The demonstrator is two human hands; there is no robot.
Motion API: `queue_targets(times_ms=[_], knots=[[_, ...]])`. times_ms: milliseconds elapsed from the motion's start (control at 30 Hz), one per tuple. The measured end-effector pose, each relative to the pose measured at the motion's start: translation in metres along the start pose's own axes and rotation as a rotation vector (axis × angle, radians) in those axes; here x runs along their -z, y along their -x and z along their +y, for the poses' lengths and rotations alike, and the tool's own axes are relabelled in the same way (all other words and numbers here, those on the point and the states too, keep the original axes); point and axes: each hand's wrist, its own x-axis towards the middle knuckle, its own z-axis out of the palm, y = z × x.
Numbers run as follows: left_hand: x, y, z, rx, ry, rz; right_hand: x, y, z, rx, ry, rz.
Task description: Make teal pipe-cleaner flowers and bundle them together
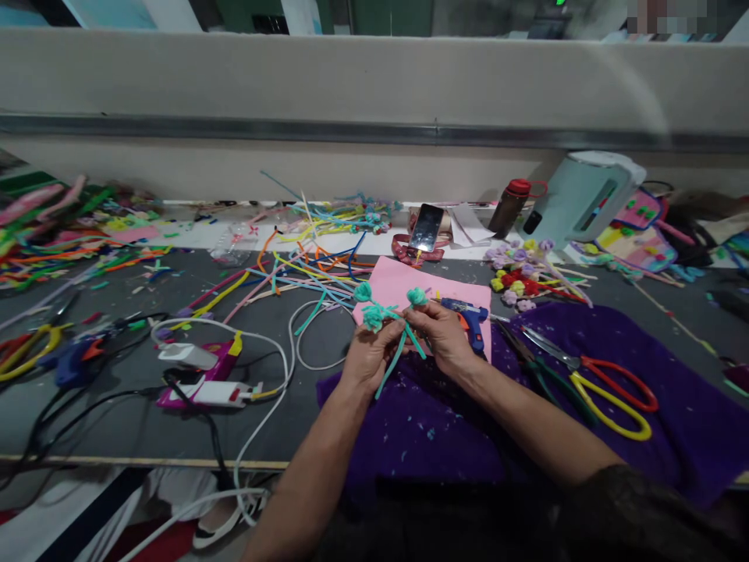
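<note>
Between my two hands is a turquoise pipe-cleaner flower sprig (374, 315), with several fuzzy blooms and stems that cross and hang down. My left hand (371, 355) pinches its stems from the left, below the blooms. Fingers of my right hand (443, 334) close on the stem under the right-hand bloom (417, 297). Beneath the hands lie a pink sheet (389, 275) and a purple cloth (421, 437) strewn with bits of fluff. A blue glue gun (478, 324) rests on the sheet, partly behind my right hand.
Scissors with red and yellow handles (608, 382) and dark green-handled pliers (547, 375) lie right. A magenta power strip (204, 378) with cables sits left. Behind are loose pipe cleaners (316, 273), a phone (427, 226), a bottle (512, 207), a kettle (585, 199) and finished flowers (520, 277).
</note>
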Motion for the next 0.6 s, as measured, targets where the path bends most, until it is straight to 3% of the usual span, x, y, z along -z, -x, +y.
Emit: queue_targets(times_ms=[167, 400, 600], knots=[[-0.002, 0.0, 0.003, -0.019, -0.007, 0.034, 0.001, 0.0, -0.001, 0.03, 0.074, -0.014], [0.002, -0.004, 0.002, -0.064, 0.021, 0.045, 0.007, -0.001, -0.014, 0.024, 0.31, -0.196], [0.001, -0.004, 0.002, -0.036, 0.033, 0.075, 0.009, -0.001, -0.009, 0.022, 0.309, -0.143]])
